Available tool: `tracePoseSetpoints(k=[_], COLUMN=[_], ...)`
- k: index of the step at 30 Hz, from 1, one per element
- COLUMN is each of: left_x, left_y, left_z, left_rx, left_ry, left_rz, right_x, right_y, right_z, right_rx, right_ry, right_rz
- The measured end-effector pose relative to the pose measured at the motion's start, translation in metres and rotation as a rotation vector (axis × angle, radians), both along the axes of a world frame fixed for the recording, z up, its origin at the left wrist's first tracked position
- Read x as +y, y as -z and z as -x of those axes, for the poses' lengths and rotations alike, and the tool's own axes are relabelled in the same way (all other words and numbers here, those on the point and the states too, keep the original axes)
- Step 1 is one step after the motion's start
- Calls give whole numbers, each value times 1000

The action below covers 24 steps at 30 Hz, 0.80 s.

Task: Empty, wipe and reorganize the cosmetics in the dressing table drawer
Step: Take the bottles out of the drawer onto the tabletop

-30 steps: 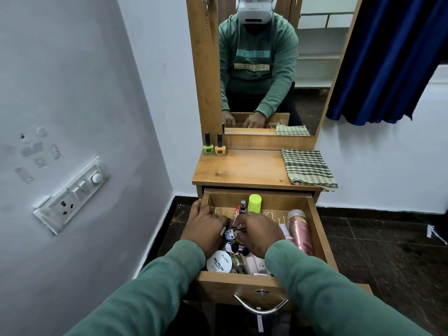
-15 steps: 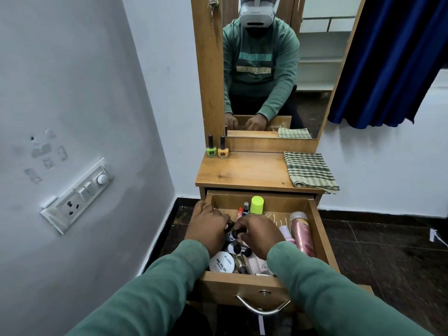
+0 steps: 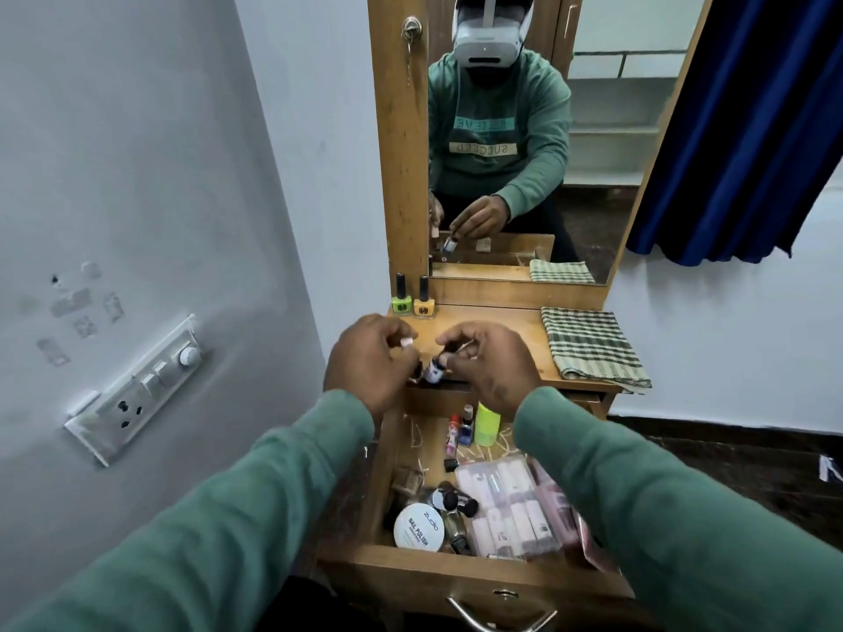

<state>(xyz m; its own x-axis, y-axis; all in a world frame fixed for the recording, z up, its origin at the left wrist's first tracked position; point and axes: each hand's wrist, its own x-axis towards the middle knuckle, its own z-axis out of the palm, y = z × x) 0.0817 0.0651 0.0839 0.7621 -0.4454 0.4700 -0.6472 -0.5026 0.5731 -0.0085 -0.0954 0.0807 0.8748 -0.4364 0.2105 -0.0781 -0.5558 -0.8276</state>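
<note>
The wooden drawer (image 3: 460,574) stands pulled out below me, full of cosmetics: a white round nail polish remover tub (image 3: 418,525), a clear pack of pale tubes (image 3: 506,508), a lime-green capped bottle (image 3: 487,423) and small vials. Both hands are raised above the tabletop (image 3: 492,326). My right hand (image 3: 490,367) pinches a small blue-and-white bottle (image 3: 433,369) by its dark cap. My left hand (image 3: 369,362) holds a small pale item (image 3: 406,342) in its fingertips; what it is I cannot tell.
A green nail polish (image 3: 401,299) and a yellow one (image 3: 424,301) stand at the tabletop's back left. A folded green checked cloth (image 3: 593,346) lies on the right. The mirror (image 3: 524,130) rises behind, a switch panel (image 3: 137,390) on the left wall, a blue curtain (image 3: 748,120) right.
Both hands have lifted out of the drawer up to tabletop height, carrying small items. The pack of tubes and drawer floor they covered now show.
</note>
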Motion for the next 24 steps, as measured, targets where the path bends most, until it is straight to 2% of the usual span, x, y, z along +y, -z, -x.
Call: tracePoseSetpoints(k=[5,11,15,24], left_x=[-20,-39,-46,-54], left_y=[-22,-17,-8,5], left_z=[-52,-94,-111,-125], left_rx=[58,68,55,8], left_ry=[-17,-7,-6,-18], left_rz=[25,-4,-12,-24], right_x=[-16,-24,-22,-16], right_y=[-21,-16,-7,2], right_z=[-51,-103,-120,-127], right_rx=[-48,-33,3,-18], right_ry=[91,133,128,189], right_rz=[94,193,284,356])
